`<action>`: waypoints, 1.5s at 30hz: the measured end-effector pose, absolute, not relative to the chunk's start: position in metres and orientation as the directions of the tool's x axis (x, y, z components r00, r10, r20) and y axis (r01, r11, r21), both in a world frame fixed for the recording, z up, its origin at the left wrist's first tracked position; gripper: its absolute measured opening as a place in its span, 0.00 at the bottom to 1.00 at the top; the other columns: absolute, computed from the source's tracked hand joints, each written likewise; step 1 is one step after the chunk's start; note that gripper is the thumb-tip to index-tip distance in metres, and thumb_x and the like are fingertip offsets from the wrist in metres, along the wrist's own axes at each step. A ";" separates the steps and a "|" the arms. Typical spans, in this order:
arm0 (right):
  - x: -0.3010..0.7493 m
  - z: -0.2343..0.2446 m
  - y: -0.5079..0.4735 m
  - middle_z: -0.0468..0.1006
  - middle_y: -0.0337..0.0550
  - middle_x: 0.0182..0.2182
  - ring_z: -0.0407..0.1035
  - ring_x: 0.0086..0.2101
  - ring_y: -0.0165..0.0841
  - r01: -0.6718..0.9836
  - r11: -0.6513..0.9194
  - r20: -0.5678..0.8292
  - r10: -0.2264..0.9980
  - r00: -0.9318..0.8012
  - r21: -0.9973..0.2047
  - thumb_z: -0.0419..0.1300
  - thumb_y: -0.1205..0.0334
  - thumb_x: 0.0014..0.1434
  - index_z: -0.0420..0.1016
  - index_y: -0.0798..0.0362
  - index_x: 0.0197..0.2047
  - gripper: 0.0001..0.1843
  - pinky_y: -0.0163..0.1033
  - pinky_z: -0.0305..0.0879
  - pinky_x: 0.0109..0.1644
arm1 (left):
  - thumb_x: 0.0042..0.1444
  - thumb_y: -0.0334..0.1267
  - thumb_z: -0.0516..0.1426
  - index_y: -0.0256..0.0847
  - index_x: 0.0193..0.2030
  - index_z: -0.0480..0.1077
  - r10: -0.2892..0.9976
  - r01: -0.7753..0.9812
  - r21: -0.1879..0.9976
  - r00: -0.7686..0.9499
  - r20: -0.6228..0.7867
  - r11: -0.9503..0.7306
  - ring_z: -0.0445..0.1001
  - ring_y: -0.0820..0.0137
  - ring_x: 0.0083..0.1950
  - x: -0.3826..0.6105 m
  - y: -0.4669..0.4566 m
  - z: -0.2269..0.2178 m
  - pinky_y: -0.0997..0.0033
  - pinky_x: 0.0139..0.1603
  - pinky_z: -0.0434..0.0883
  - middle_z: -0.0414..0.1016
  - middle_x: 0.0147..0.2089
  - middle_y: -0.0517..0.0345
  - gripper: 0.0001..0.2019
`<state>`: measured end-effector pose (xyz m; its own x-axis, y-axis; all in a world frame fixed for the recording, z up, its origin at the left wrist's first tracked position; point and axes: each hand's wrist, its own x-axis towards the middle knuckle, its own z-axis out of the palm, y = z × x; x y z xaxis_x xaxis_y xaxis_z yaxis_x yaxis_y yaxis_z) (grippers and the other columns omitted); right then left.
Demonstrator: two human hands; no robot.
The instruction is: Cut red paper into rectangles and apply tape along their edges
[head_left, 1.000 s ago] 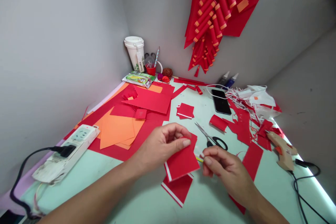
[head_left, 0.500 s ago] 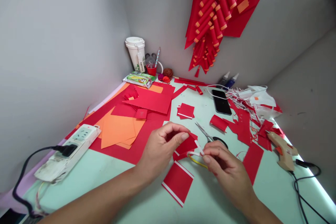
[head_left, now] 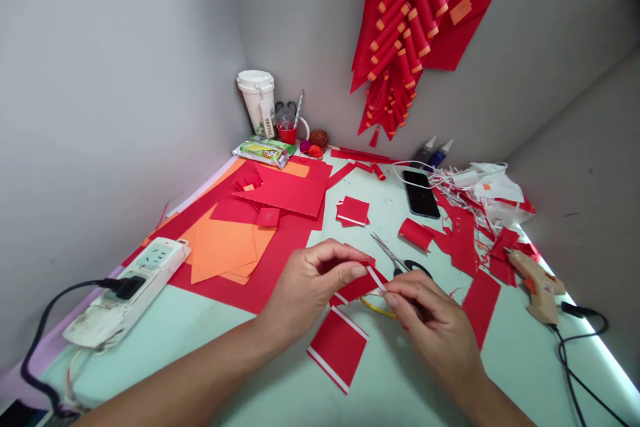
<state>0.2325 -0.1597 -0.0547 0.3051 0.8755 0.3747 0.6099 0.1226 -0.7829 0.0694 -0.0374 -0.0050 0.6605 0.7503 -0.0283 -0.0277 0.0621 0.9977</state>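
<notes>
My left hand (head_left: 305, 283) pinches a small red paper square (head_left: 356, 287) just above the pale green table (head_left: 210, 360). My right hand (head_left: 433, 327) is closed too, its fingertips nipping the white strip at that paper's edge; a thin yellow curl (head_left: 376, 308) shows under the fingers. A second red square with white edges (head_left: 339, 347) lies flat on the table beneath both hands. Scissors with black handles (head_left: 403, 263) lie just beyond my fingers.
Red and orange paper sheets (head_left: 240, 240) cover the left. A power strip (head_left: 127, 287) sits at the left edge, a glue gun (head_left: 537, 283) and cable at the right. A phone (head_left: 421, 193), paper scraps, glue bottles and a white cup (head_left: 260, 101) stand farther back. Red paper rolls (head_left: 410, 27) hang on the wall.
The red square in my left hand has been curled up small and lowered, uncovering the flat square on the table. My right hand moved in to the paper's white strip.
</notes>
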 end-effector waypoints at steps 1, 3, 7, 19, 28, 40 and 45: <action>0.232 -0.054 -0.160 0.76 0.40 0.33 0.71 0.29 0.28 0.621 0.127 0.386 0.871 0.304 -0.774 0.60 0.64 0.61 0.78 0.46 0.38 0.05 0.28 0.67 0.26 | 0.55 0.35 0.63 0.45 0.36 0.79 0.752 -0.027 0.998 0.659 -0.018 0.048 0.74 0.75 0.40 0.069 -0.037 -0.006 0.81 0.43 0.68 0.79 0.36 0.64 0.03; 0.228 -0.054 -0.161 0.76 0.39 0.33 0.70 0.27 0.26 0.633 0.124 0.405 0.856 0.322 -0.764 0.61 0.64 0.61 0.79 0.46 0.38 0.06 0.27 0.65 0.25 | 0.55 0.35 0.64 0.46 0.36 0.80 0.755 -0.024 1.000 0.656 0.001 0.020 0.74 0.75 0.40 0.069 -0.037 -0.007 0.80 0.42 0.68 0.79 0.36 0.63 0.03; 0.221 -0.052 -0.162 0.77 0.39 0.34 0.68 0.26 0.26 0.613 0.083 0.401 0.823 0.403 -0.786 0.61 0.64 0.61 0.80 0.45 0.38 0.06 0.29 0.63 0.23 | 0.55 0.36 0.64 0.49 0.36 0.81 0.757 -0.025 0.999 0.653 0.035 -0.025 0.74 0.75 0.40 0.069 -0.036 -0.008 0.81 0.42 0.68 0.79 0.36 0.64 0.04; 0.220 -0.050 -0.161 0.77 0.42 0.32 0.69 0.26 0.28 0.588 0.074 0.391 0.812 0.434 -0.805 0.61 0.62 0.61 0.81 0.47 0.36 0.06 0.32 0.65 0.25 | 0.53 0.36 0.65 0.48 0.36 0.81 0.747 -0.001 1.000 0.665 0.018 -0.024 0.75 0.72 0.39 0.068 -0.038 -0.005 0.78 0.42 0.71 0.79 0.36 0.60 0.04; 0.219 -0.051 -0.162 0.78 0.41 0.32 0.68 0.24 0.28 0.634 0.087 0.434 0.798 0.418 -0.769 0.61 0.62 0.60 0.81 0.46 0.37 0.07 0.32 0.62 0.22 | 0.53 0.36 0.65 0.47 0.36 0.81 0.765 0.006 0.999 0.643 0.031 -0.045 0.76 0.71 0.40 0.068 -0.038 -0.005 0.77 0.42 0.71 0.80 0.37 0.59 0.04; 0.219 -0.050 -0.161 0.78 0.43 0.32 0.69 0.25 0.29 0.589 0.067 0.394 0.804 0.446 -0.805 0.60 0.60 0.61 0.82 0.48 0.36 0.08 0.32 0.64 0.22 | 0.53 0.37 0.65 0.47 0.36 0.82 0.757 0.011 0.999 0.653 0.019 -0.034 0.75 0.71 0.39 0.069 -0.039 -0.006 0.77 0.42 0.71 0.79 0.36 0.59 0.04; 0.218 -0.052 -0.162 0.79 0.42 0.32 0.70 0.25 0.29 0.666 0.090 0.463 0.787 0.407 -0.740 0.60 0.61 0.61 0.81 0.47 0.38 0.07 0.33 0.63 0.22 | 0.53 0.38 0.65 0.48 0.36 0.81 0.773 0.005 0.999 0.633 0.032 -0.046 0.75 0.70 0.40 0.068 -0.038 -0.005 0.76 0.43 0.71 0.80 0.36 0.60 0.04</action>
<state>0.2183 -0.1620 -0.0518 0.4071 0.7875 0.4628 0.6663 0.0905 -0.7401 0.0683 -0.0379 -0.0053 0.6334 0.7731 0.0324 0.0055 -0.0463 0.9989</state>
